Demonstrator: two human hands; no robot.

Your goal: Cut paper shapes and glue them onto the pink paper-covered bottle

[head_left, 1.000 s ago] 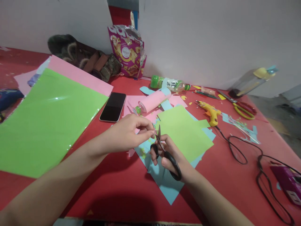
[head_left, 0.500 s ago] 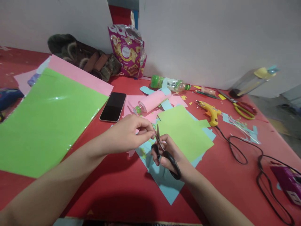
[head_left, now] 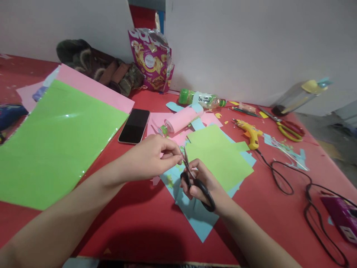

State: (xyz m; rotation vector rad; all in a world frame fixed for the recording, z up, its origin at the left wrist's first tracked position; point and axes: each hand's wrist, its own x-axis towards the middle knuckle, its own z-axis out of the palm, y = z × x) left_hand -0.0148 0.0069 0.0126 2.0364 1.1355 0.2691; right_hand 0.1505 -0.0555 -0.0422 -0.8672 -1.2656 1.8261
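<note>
My right hand (head_left: 203,182) is closed around the black handles of a small pair of scissors (head_left: 205,195). Their blades point up and away, close to the fingertips of my left hand (head_left: 158,156). My left thumb and forefinger are pinched together at the blades; whatever they hold is too small to name. Below both hands lie a light green sheet (head_left: 220,160) and a blue sheet (head_left: 202,223), with small paper scraps around. Just beyond my left hand, a bottle wrapped in pink paper (head_left: 182,120) lies on its side with a green cap.
A phone (head_left: 134,126) and green card in plastic (head_left: 64,137) lie left. A yellow glue gun (head_left: 251,134) with a black cord, larger scissors (head_left: 288,130) and a purple box (head_left: 338,216) are right. Behind are a snack bag (head_left: 152,61), a green bottle (head_left: 200,99) and a clear container (head_left: 299,96).
The scissor blades have drawn closer together beside my left fingertips. Both hands stay almost in the same place, and the things on the table have not moved.
</note>
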